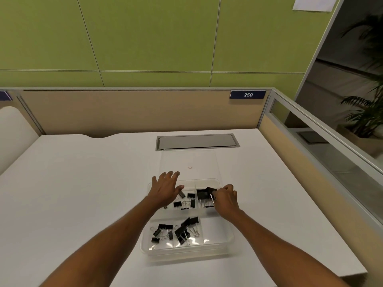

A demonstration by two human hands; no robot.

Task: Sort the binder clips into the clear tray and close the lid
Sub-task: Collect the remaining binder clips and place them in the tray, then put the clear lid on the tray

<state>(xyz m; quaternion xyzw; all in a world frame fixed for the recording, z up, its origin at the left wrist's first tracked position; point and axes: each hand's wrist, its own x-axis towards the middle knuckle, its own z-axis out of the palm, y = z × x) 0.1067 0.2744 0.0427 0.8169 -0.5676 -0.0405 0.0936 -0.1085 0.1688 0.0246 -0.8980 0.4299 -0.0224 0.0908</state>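
A clear plastic tray [227, 245] with dividers lies on the white desk in front of me. Several black binder clips [178, 232] lie in its near compartment, smaller ones [187, 200] in the far left compartment, large ones [202, 194] in the far right. Its clear lid [188, 160] lies flat on the desk just behind the tray. My left hand [165, 188] hovers with fingers spread over the tray's far left corner. My right hand [226, 198] pinches a large black binder clip [211, 190] over the far right compartment.
A grey cable hatch [196, 141] is set into the desk behind the lid. A beige partition [134, 110] runs along the back and a glass-topped partition [310, 152] along the right. The desk's front right edge [352, 275] is near my right forearm.
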